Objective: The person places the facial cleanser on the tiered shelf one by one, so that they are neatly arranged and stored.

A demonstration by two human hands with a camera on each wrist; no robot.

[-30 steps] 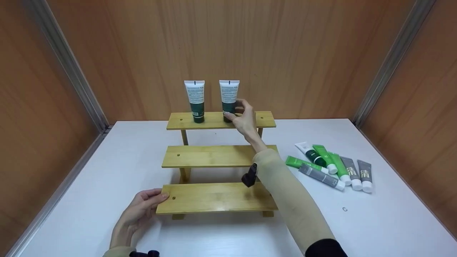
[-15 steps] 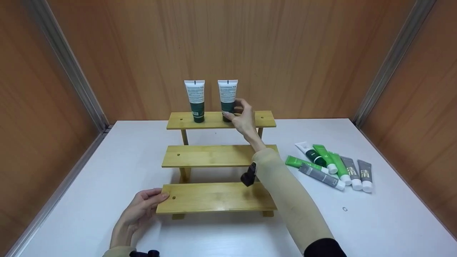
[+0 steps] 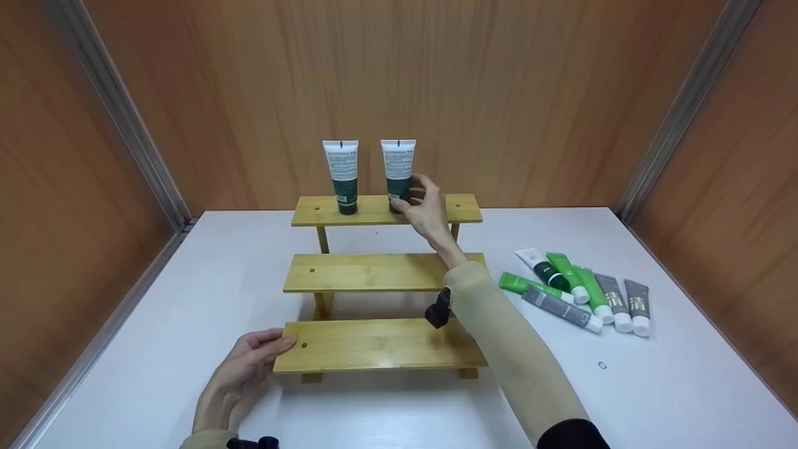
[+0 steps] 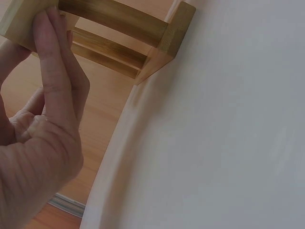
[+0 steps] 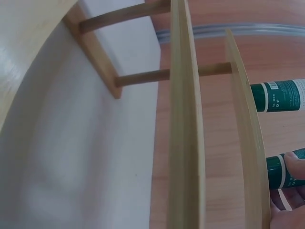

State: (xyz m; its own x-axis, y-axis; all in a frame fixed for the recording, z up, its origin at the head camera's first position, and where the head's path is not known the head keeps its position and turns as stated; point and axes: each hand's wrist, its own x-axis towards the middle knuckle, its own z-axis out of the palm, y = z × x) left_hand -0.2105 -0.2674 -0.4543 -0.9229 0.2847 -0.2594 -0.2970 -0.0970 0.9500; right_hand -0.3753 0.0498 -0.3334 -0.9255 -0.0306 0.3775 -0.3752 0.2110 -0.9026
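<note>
A three-tier bamboo display stand [image 3: 380, 346] stands on the white table. On its top tier, two green-and-white squeeze tubes stand upright on their caps: the left tube [image 3: 341, 171] on its own, the right tube [image 3: 397, 163] between the thumb and fingers of my right hand [image 3: 429, 209]. In the right wrist view the held tube [image 5: 275, 172] has its cap end right at the top board [image 5: 252, 143]. My left hand [image 3: 244, 368] pinches the left end of the lowest board, thumb on top; the left wrist view shows its fingers [image 4: 50, 62] under the board.
Several tubes lie in a loose pile right of the stand, among them a green-and-white tube [image 3: 543, 268], bright green tubes [image 3: 592, 293] and grey tubes [image 3: 561, 307]. A small ring [image 3: 602, 365] lies nearer the front. Wood-grain panels [image 3: 399, 75] enclose the back and sides.
The right hand and its tube have shifted slightly left along the top tier since a second ago. The left hand keeps its hold on the lowest board.
</note>
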